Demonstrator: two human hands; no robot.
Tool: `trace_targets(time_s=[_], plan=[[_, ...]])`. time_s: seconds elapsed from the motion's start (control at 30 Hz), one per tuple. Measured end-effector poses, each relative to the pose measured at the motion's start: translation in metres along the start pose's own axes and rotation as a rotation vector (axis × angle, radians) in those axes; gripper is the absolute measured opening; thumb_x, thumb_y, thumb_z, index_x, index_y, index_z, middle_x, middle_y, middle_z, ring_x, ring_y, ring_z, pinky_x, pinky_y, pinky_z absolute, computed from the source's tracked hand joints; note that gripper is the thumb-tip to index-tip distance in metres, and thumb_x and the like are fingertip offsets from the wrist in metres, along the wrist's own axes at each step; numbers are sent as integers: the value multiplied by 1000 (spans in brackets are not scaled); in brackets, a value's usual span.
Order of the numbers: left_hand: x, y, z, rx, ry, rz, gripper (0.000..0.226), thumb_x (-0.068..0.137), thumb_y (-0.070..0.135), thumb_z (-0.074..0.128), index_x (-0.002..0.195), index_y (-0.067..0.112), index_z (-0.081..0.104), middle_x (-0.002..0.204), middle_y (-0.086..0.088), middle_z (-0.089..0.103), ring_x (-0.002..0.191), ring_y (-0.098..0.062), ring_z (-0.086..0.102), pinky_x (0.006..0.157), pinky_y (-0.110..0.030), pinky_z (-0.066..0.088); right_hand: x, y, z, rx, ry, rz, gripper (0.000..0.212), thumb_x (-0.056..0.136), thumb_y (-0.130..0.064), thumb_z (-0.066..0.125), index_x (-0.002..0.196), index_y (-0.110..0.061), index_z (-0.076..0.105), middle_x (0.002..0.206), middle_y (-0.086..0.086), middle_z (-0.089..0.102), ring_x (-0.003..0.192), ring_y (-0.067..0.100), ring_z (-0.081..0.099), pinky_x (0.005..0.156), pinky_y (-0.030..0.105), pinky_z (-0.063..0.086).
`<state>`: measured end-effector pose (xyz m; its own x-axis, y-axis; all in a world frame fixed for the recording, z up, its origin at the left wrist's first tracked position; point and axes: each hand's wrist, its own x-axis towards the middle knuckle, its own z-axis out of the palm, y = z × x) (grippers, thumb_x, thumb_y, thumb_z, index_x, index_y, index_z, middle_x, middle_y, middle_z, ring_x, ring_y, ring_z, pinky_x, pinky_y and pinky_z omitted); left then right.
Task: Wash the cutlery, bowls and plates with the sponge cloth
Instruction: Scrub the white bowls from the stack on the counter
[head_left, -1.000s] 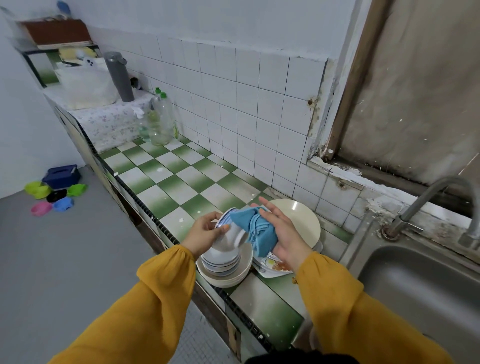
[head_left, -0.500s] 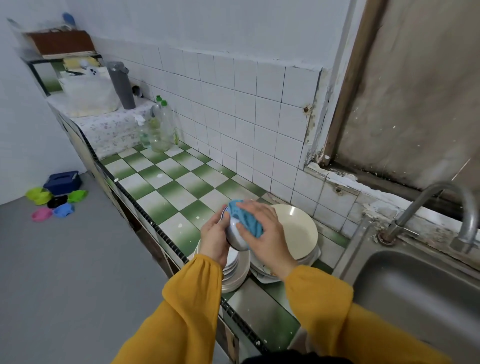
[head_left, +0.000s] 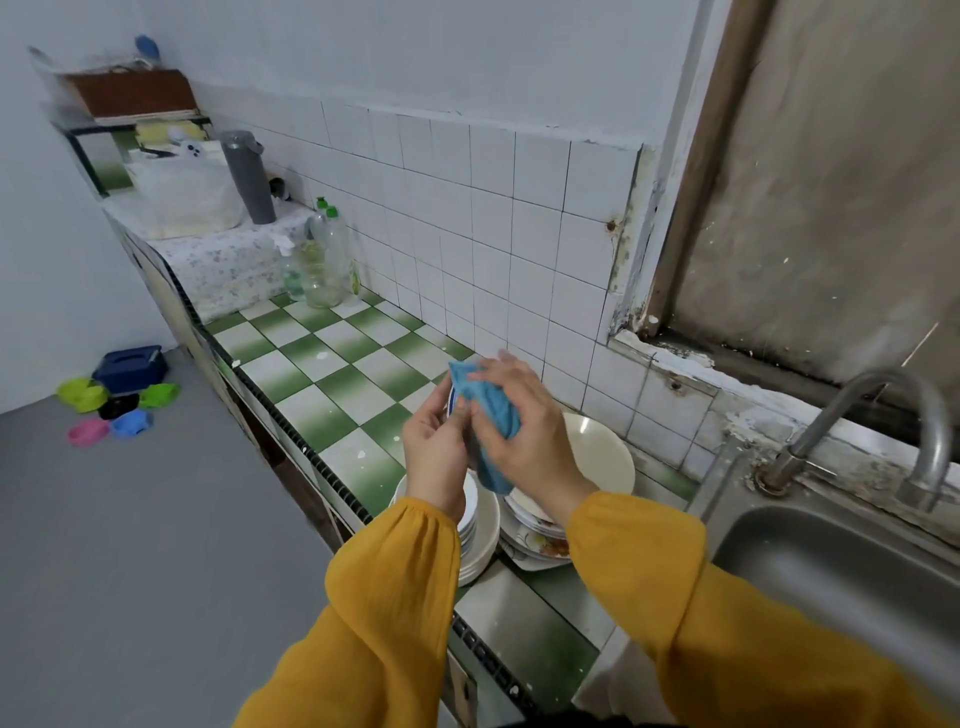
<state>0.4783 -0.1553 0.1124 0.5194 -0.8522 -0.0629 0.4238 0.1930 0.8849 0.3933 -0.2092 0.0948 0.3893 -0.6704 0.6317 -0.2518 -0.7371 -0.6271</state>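
Right hand (head_left: 524, 434) grips sponge cloth (head_left: 493, 408) — against bowl (head_left: 452, 404).

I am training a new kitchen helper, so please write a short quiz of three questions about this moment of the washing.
1. True or false: the right hand presses the blue cloth against a small bowl.
2. Choose one. The small bowl is held: A) inside the sink; B) in the air, above the stacked dishes on the tiled counter; C) flat on the floor.
3. Fill in the missing word: the bowl is gripped by the ___ hand.

Key
1. True.
2. B.
3. Left; the left hand grips it.
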Motion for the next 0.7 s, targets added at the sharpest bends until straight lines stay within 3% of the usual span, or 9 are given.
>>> trace_targets(time_s=[0.07, 0.13, 0.2, 0.27, 0.33, 0.37, 0.47, 0.6, 0.7], plan=[[-8, 0, 2, 52, -54, 59, 39, 96, -4, 49, 129, 15, 55, 105, -5, 70, 86, -8, 70, 74, -19, 56, 20, -2, -18, 191, 188, 369, 16, 92, -22, 56, 102, -12, 65, 99, 4, 68, 101, 19, 61, 78, 25, 50], [-13, -1, 8, 74, -97, 83, 39, 95, -2, 52, 128, 18, 55, 116, -7, 68, 98, -14, 67, 85, -22, 55, 39, 0, -34, 298, 238, 675, 11, 93, -19, 56, 87, -13, 63, 78, 0, 62, 80, 23, 60, 59, 24, 44], [-13, 0, 14, 57, -85, 66, 40, 95, -3, 51, 131, 14, 55, 117, -10, 67, 100, -18, 66, 87, -25, 56, 39, -8, -37, 163, 217, 520, 12, 90, -25, 57, 87, -15, 63, 77, -2, 62, 76, 19, 58, 59, 20, 42], [-9, 2, 19, -19, -39, 12, 37, 95, -8, 48, 128, 5, 59, 106, -13, 70, 87, -19, 68, 75, -24, 59, 21, -21, -30, -75, 227, 80, 23, 82, -31, 56, 93, -13, 66, 90, 1, 67, 87, 17, 58, 77, 22, 41], [-5, 4, 22, -163, -17, -81, 32, 94, -9, 45, 120, 1, 62, 92, -14, 71, 77, -20, 69, 67, -27, 60, 2, -15, -19, -342, 211, -276, 29, 81, -31, 56, 99, -13, 69, 107, 3, 69, 107, 22, 58, 100, 38, 35], [-3, 4, 23, -253, -32, -148, 31, 93, -4, 49, 120, 2, 62, 93, -15, 71, 79, -23, 70, 71, -30, 61, -3, -8, -16, -430, 235, -355, 28, 83, -31, 56, 101, -15, 69, 111, 2, 69, 115, 24, 56, 104, 46, 30], [-3, 7, 28, -430, -77, -330, 62, 79, 13, 62, 139, 7, 49, 129, -21, 60, 107, -32, 64, 90, -41, 55, -14, 10, -18, -508, 344, -388, 27, 85, -33, 53, 108, -21, 61, 118, 1, 68, 125, 27, 51, 108, 54, 23], [-4, 2, 37, -411, -54, -286, 43, 102, 8, 37, 144, 4, 40, 141, -23, 49, 112, -32, 56, 89, -40, 53, -20, 3, -25, -303, 483, -170, 26, 84, -29, 50, 108, -22, 56, 119, -1, 60, 122, 26, 50, 101, 50, 31], [-4, -6, 44, -348, -52, -222, 38, 103, 13, 40, 140, 6, 46, 137, -22, 54, 111, -31, 58, 95, -43, 51, -12, -16, -36, -120, 602, 74, 30, 83, -26, 49, 105, -11, 62, 111, 2, 62, 111, 23, 50, 95, 46, 40]])
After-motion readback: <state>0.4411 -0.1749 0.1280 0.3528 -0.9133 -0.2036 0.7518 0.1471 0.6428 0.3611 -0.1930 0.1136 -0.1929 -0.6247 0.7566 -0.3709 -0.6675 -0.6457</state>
